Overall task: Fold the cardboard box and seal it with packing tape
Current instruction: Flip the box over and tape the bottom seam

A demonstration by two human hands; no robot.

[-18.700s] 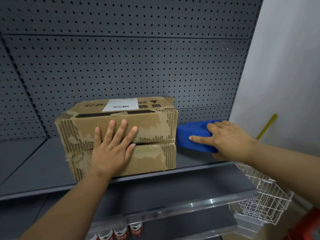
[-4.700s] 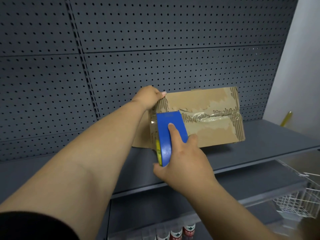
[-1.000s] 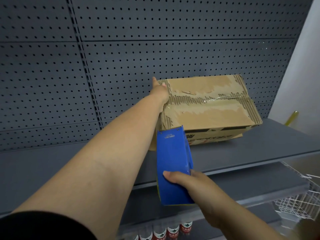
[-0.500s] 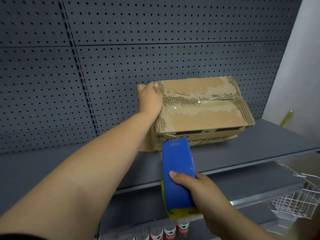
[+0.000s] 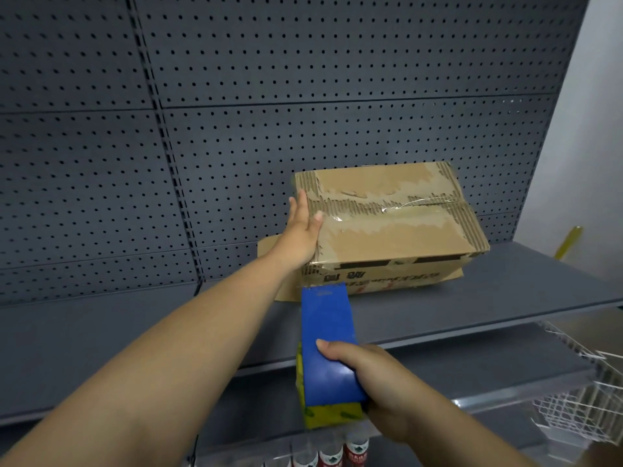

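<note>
Gripping the dispenser [image 5: 328,345] in the right hand [image 5: 381,392], nearest, nose pointing up toward the box's [image 5: 387,230] left end. Bracing that end with the left hand [image 5: 301,235], fingers straight. Resting on the shelf [image 5: 505,298] beyond, long axis and seam running left to right.

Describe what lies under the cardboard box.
The cardboard box rests on a grey shelf, with brown flaps poking out beneath; whatever else lies under it is covered.
</note>
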